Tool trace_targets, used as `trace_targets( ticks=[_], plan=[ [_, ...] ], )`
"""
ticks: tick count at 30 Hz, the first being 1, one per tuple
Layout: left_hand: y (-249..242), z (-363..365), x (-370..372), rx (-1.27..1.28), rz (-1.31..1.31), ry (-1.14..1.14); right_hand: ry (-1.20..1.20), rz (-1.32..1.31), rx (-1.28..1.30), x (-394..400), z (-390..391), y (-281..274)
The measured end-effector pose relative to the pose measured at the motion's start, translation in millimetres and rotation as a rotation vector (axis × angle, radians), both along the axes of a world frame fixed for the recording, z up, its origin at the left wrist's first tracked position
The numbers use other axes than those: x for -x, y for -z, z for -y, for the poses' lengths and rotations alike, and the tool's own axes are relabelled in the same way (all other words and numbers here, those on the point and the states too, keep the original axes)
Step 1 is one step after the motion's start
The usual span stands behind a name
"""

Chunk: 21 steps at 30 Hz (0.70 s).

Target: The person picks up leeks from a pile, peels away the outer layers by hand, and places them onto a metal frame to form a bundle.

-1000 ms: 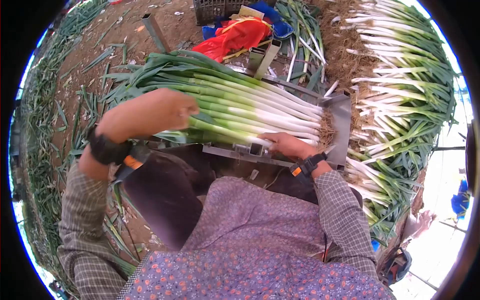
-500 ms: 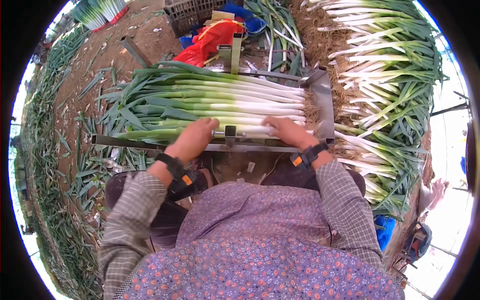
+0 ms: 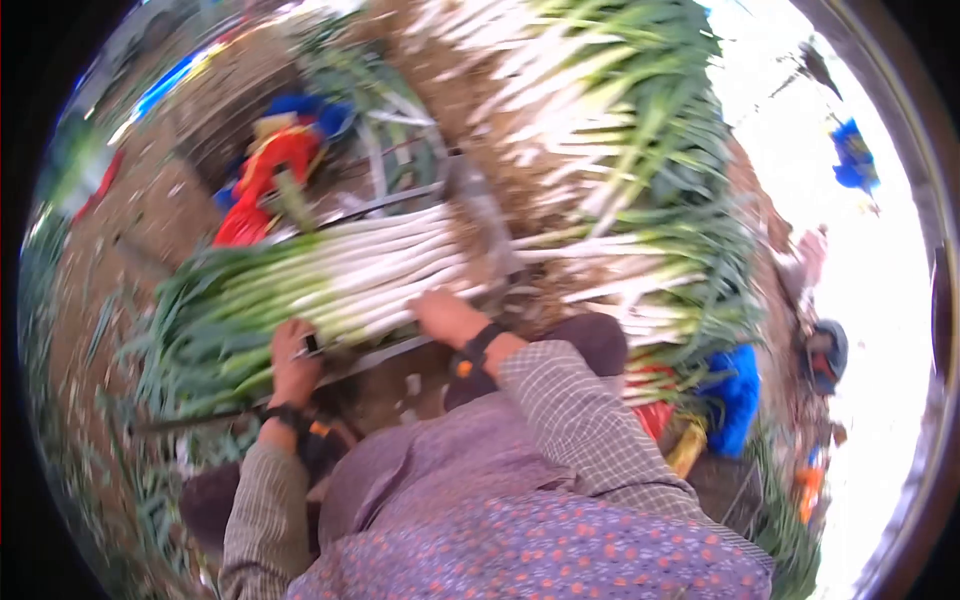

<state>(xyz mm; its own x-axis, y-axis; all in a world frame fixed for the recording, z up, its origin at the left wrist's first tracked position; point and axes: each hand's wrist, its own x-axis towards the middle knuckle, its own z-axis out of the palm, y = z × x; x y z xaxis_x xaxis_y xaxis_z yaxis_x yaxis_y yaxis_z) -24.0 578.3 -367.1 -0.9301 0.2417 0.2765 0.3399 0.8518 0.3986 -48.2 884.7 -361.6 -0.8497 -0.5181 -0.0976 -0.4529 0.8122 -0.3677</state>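
Note:
A row of leeks [image 3: 330,285] lies side by side in a metal frame [image 3: 385,352], green leaves to the left and white root ends to the right. My left hand [image 3: 295,362] is curled over the front leeks, beside the frame's short front post [image 3: 310,345]. My right hand [image 3: 450,318] has its fingers closed at the white part of the nearest leek, close to the root end. Motion blur softens both hands, and their fingertips are partly hidden. A metal end plate [image 3: 482,215] stands by the roots.
A long pile of loose leeks [image 3: 640,130] lies along the right. Behind the frame are a red plastic bag [image 3: 262,185] and a dark crate [image 3: 235,125]. A blue bag [image 3: 735,400] sits at the right. Leaf scraps litter the ground on the left.
My view has turned to the right, so the frame and leeks appear farther left and tilted. My hands remain at the front leeks; the blue bag shows more fully.

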Motion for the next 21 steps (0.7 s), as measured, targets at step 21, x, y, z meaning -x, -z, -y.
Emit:
trace_targets(
  ticks=[21],
  plan=[
    [40.5, -7.5, 1.2, 0.337, 0.089, -0.172, 1.908, 0.042, 1.495, 46.3, -316.5, 29.9]
  ],
)
